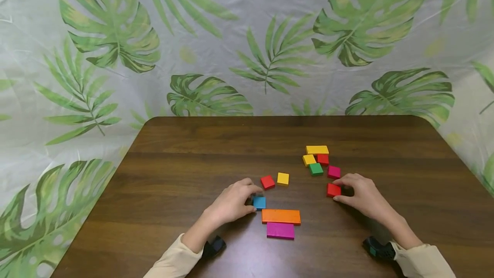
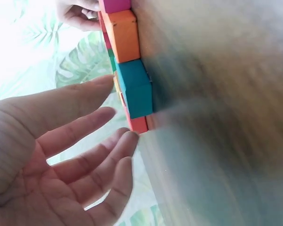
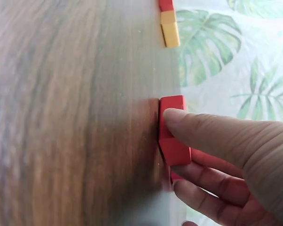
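Observation:
A blue square block [image 1: 259,202] lies by the left end of a long orange block [image 1: 281,216], with a magenta block [image 1: 280,230] along the orange one's near side. My left hand [image 1: 234,200] is around the blue block, thumb on its near side and fingers beyond it. In the left wrist view the thumb and fingers are spread, with a gap between them beside the blue block [image 2: 136,89]. Over on the right, my right hand [image 1: 360,194] pinches a red block [image 1: 333,190]. The right wrist view has the thumb pressed against this red block [image 3: 175,150], fingers behind it.
Between the hands lie another red block [image 1: 267,182] and a yellow block [image 1: 283,179]. Farther back are a long yellow block [image 1: 317,149], a smaller yellow one [image 1: 308,160], a red one [image 1: 323,159], a green one [image 1: 316,169] and a pink one [image 1: 334,171]. All rest on a wooden table [image 1: 173,153].

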{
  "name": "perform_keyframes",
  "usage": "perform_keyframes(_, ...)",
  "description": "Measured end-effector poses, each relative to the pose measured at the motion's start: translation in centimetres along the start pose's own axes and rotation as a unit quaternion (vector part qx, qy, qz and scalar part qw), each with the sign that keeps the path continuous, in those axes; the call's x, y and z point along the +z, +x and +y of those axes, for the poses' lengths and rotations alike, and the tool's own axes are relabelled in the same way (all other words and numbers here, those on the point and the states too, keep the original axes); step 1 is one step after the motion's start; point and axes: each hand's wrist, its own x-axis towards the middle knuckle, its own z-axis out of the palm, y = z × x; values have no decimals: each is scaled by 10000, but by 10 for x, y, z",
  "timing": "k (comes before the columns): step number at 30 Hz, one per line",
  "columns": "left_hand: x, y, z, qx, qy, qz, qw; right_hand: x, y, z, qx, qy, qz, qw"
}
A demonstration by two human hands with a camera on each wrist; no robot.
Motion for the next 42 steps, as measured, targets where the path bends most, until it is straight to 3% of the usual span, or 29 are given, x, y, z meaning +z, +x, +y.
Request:
perform_keyframes(8, 7, -3, 2, 294, -38, 431, 9986, 2, 9, -14, -19, 228, -147, 9996)
perform_keyframes(15, 10, -5, 3, 236, -181, 379, 9988, 11, 19, -31, -77, 320, -465, 9984)
perform_keyframes(25, 9, -5, -2, 212, -252, 564, 9979, 27, 25, -51, -332, 421, -834, 9951)
perform_keyframes(42, 5, -2, -15, 134, -261, 634, 9976, 35, 27, -56, -723, 858, -952, 9891)
